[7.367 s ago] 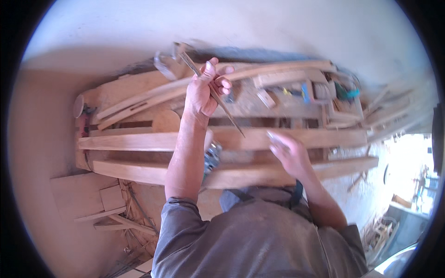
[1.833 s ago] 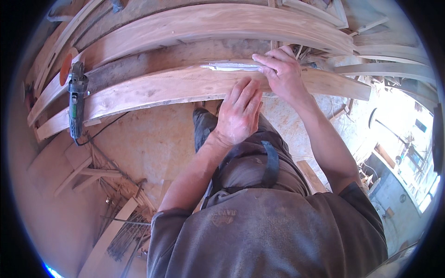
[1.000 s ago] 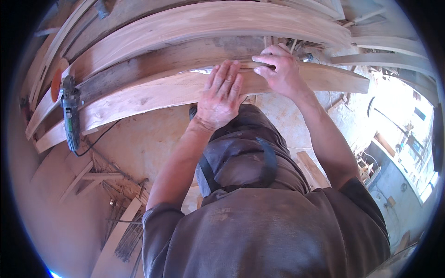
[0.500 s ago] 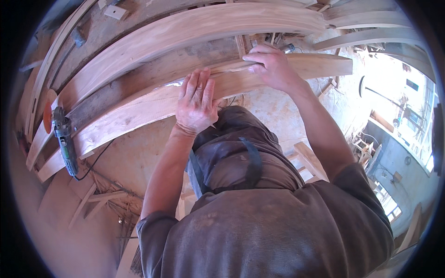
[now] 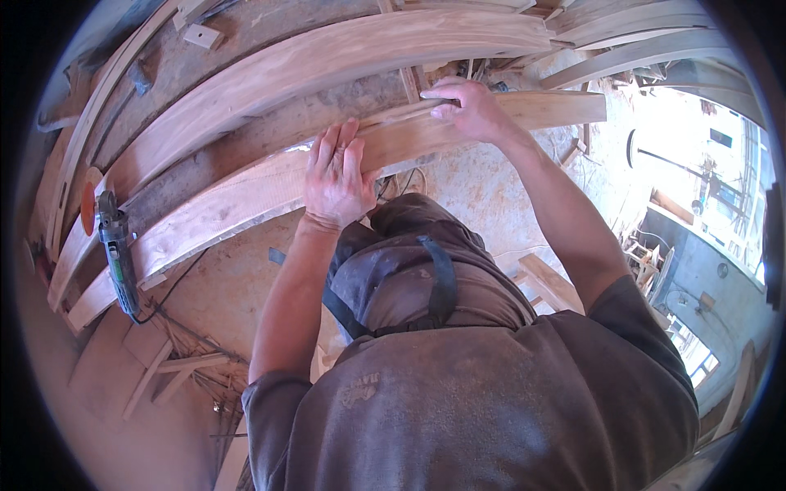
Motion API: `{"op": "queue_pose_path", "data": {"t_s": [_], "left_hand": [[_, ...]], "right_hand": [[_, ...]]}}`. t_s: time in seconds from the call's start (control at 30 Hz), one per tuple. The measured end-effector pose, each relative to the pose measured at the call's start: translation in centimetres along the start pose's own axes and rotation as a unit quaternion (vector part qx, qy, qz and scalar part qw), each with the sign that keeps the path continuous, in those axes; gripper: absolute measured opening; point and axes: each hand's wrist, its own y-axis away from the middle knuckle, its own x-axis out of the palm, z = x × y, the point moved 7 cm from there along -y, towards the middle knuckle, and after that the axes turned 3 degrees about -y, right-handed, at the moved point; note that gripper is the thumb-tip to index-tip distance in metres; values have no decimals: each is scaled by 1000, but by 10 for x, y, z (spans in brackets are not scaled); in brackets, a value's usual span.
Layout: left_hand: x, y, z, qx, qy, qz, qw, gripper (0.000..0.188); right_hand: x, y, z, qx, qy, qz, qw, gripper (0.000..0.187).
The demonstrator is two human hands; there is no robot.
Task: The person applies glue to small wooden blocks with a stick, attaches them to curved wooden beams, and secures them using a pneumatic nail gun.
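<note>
A long, pale, curved wooden beam [image 5: 225, 200] runs across in front of me. My left hand [image 5: 338, 180] is closed over its near face, with the fingers bent across the upper edge. Farther right along the same beam, my right hand [image 5: 471, 110] is closed at the upper edge. Something thin and dark shows under its fingers, too small to name. Between the two hands the edge shows a narrow tan strip [image 5: 397, 114]. An angle grinder [image 5: 117, 254] with an orange disc sits at the beams' left end, away from both hands.
Behind lies a second, wider curved beam [image 5: 327, 57], with more curved timbers [image 5: 639, 61] at the far right. The grinder's black cord [image 5: 176, 282] hangs to the floor. Wood offcuts [image 5: 184, 368] lean at lower left, and a wooden frame piece [image 5: 550, 282] stands beside my right arm.
The view has shifted slightly, so the beam's right end and both hands sit a little farther left. Both hands stay at the beam. A loose strap end now shows beside my left forearm.
</note>
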Motion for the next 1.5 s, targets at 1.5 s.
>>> {"op": "queue_pose_path", "data": {"t_s": [1.5], "left_hand": [[-1, 0, 5, -6, 10, -10, 1000, 92]], "right_hand": [[-12, 4, -26, 103, -39, 25, 994, 38]]}}
